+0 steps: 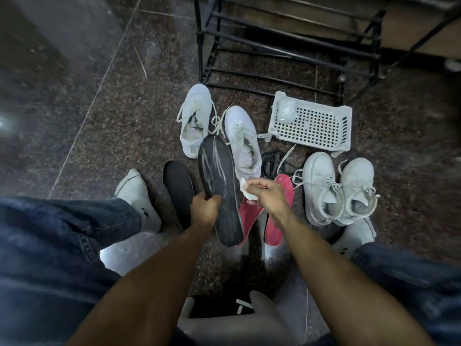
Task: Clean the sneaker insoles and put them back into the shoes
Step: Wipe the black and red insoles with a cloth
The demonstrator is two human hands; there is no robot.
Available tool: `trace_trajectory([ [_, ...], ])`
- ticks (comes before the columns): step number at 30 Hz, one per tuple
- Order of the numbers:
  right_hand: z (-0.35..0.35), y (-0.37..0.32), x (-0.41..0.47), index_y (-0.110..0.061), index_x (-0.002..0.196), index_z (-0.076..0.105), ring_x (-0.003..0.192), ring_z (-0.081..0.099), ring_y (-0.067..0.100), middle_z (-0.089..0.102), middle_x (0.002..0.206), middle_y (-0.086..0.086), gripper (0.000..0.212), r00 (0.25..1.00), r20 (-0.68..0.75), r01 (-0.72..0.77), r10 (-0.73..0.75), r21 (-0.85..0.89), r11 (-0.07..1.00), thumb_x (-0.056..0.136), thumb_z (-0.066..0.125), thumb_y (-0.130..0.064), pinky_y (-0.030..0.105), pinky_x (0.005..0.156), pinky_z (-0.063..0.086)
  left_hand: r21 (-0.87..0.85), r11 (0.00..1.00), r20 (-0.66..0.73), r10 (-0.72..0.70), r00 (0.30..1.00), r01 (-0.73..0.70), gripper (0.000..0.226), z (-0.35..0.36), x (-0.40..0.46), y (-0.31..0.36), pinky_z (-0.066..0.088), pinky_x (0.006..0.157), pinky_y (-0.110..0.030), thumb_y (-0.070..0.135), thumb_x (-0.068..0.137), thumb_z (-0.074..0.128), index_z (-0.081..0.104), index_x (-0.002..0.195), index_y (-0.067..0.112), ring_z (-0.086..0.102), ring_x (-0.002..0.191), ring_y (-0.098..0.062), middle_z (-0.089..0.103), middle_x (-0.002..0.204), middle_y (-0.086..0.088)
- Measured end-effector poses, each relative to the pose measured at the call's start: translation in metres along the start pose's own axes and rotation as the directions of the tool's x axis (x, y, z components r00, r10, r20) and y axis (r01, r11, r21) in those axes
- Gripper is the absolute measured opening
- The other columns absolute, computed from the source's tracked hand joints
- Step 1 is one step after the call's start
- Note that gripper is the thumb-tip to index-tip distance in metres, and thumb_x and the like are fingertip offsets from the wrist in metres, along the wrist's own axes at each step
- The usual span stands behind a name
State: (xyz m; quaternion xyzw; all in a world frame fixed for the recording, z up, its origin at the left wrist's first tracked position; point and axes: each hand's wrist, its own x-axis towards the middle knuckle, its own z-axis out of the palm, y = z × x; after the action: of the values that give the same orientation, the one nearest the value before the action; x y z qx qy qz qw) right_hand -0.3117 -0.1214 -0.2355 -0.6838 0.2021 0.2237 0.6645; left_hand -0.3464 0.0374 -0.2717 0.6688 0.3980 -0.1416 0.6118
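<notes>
**Wiping the black insole, three more to go**

Left of my fingers, on the floor, the second black insole (pixel 177 193) lies flat beside my socked foot (pixel 139 198), not yet in hand. My left hand (pixel 205 208) has its fingers curled round the edge of the black insole I am working on (pixel 219 188), gripping it near the middle so the toe end tips up and away from me; pale wet streaks run along its upper half. Beyond its toe sit the first pair of white sneakers (pixel 219 126), both without their liners as far as I can tell.

Just right of the held insole, my right hand (pixel 264 193) pinches a small white wipe (pixel 245 189), fingers bunched on it, close to the insole's edge but seemingly not on its face. Under that hand lie two red insoles (pixel 277 221) on the floor. Further right stand the second pair of white sneakers (pixel 339 193), and behind them a white plastic basket (pixel 324 121) before the black rack (pixel 287 53).

I judge the cleaning step is underway and early. Next I need to bring the wipe back onto the face and stroke heel to toe, keeping my left grip firm so the thin sole does not flex away.
</notes>
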Motion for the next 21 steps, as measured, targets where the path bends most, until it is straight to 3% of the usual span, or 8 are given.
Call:
trace_trajectory([
  [2,0.0,-0.007,-0.007,-0.018,0.078,0.072,0.073,0.061,0.01,0.067,0.079,-0.002,0.014,1.0,-0.006,0.009,-0.01,-0.017,1.0,0.083,0.073,-0.006,0.023,0.056,0.054,-0.041,0.998,0.093,0.059,0.994,-0.056,0.041,0.008,-0.015,0.003,0.056,0.074,-0.042,0.02,0.059,0.056,0.071,0.095,0.007,0.067,0.08,-0.03,0.072,0.09,-0.013],
  [6,-0.013,-0.017,-0.018,-0.007,0.086,0.073,0.054,0.058,0.005,0.067,0.071,-0.001,0.005,0.991,-0.097,0.082,-0.093,-0.107,0.991,0.082,0.074,-0.005,0.019,0.044,0.047,-0.222,0.967,0.262,0.186,0.947,-0.128,0.029,0.019,-0.046,0.025,0.05,0.063,-0.029,0.01,0.058,0.054,0.067,0.085,0.01,0.063,0.068,-0.021,0.07,0.073,-0.003],
  [8,-0.022,-0.021,-0.023,-0.005,0.088,0.073,0.05,0.058,0.006,0.067,0.07,0.002,0.006,0.989,-0.119,0.077,-0.086,-0.082,0.994,0.082,0.073,-0.004,0.019,0.043,0.047,-0.341,0.939,0.35,0.164,0.922,-0.037,0.037,0.022,-0.056,0.037,0.052,0.069,-0.033,0.014,0.063,0.056,0.064,0.097,0.005,0.064,0.072,-0.023,0.07,0.082,-0.008],
  [10,-0.029,-0.022,-0.027,-0.009,0.084,0.074,0.055,0.06,0.012,0.065,0.07,0.003,0.005,0.987,-0.108,0.1,-0.116,-0.146,0.984,0.081,0.074,-0.005,0.023,0.045,0.05,-0.383,0.906,0.511,0.044,0.859,0.182,0.049,0.028,-0.062,0.049,0.054,0.083,-0.044,0.024,0.069,0.061,0.06,0.113,0.002,0.063,0.088,-0.032,0.066,0.1,-0.018],
  [12,-0.034,-0.024,-0.031,-0.012,0.078,0.075,0.067,0.065,0.022,0.066,0.073,0.004,0.005,0.982,-0.091,0.141,-0.165,-0.223,0.964,0.078,0.076,-0.007,0.038,0.06,0.057,-0.351,0.883,0.63,-0.023,0.776,0.312,0.05,0.033,-0.068,0.062,0.048,0.093,-0.052,0.035,0.074,0.063,0.063,0.114,0.006,0.062,0.099,-0.033,0.065,0.111,-0.018],
  [14,-0.042,-0.03,-0.036,-0.016,0.075,0.076,0.075,0.064,0.021,0.064,0.077,0.001,0.008,0.967,-0.058,0.215,-0.249,-0.346,0.913,0.076,0.078,-0.008,0.039,0.073,0.053,-0.355,0.871,0.708,0.012,0.706,0.34,0.046,0.035,-0.071,0.072,0.05,0.088,-0.051,0.04,0.078,0.057,0.068,0.111,0.011,0.064,0.098,-0.032,0.067,0.112,-0.014],
  [17,-0.053,-0.058,-0.048,-0.027,0.069,0.074,0.075,0.057,0.013,0.062,0.082,0.003,0.022,0.944,0.064,0.308,-0.322,-0.518,0.798,0.075,0.077,-0.007,0.034,0.074,0.049,-0.373,0.856,0.772,0.073,0.631,0.358,0.045,0.037,-0.07,0.082,0.049,0.088,-0.056,0.044,0.081,0.052,0.071,0.109,0.014,0.066,0.097,-0.032,0.067,0.114,-0.012],
  [21,-0.062,-0.099,-0.067,-0.011,0.072,0.072,0.063,0.067,0.025,0.06,0.08,0.014,0.017,0.942,0.083,0.335,-0.325,-0.298,0.894,0.082,0.07,0.003,0.032,0.057,0.056,-0.412,0.844,0.793,0.147,0.591,0.342,0.047,0.041,-0.079,0.097,0.049,0.089,-0.055,0.043,0.082,0.045,0.072,0.106,0.012,0.066,0.097,-0.037,0.069,0.112,-0.016],
])
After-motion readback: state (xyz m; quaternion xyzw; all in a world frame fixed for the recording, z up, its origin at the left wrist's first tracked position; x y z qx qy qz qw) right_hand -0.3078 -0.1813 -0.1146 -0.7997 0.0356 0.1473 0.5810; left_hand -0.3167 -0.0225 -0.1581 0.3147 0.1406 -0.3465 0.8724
